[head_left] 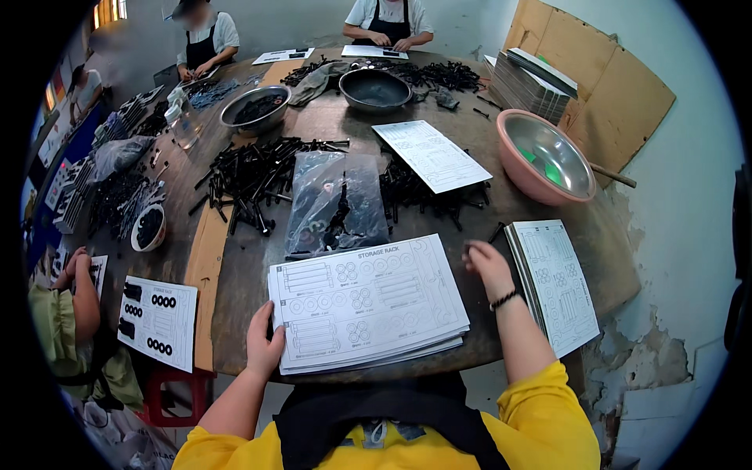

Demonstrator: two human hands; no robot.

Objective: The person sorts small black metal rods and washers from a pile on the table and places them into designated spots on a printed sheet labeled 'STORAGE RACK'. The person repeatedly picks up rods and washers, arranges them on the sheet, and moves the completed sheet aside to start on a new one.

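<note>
A stack of printed white cards [368, 305] with line drawings of bolts, nuts and washers lies in front of me at the table's near edge. My left hand [263, 342] grips the left edge of that stack, thumb at its side. Just off the stack's upper right corner is my right hand [489, 270], a dark beaded bracelet on the wrist. Its fingers are curled together, and whatever they may hold is hidden. Beyond the stack lies a clear plastic bag [337, 200] of small dark parts. A black bolt [496, 232] rests beside my right hand.
Black bolts [251, 176] lie heaped behind, with a loose card [431, 155] over another heap. A second card stack [554, 282] and a pink-rimmed basin [511, 160] stand right. Metal bowls [376, 90] sit farther back. Co-workers sit left and across; a filled card [159, 321] lies left.
</note>
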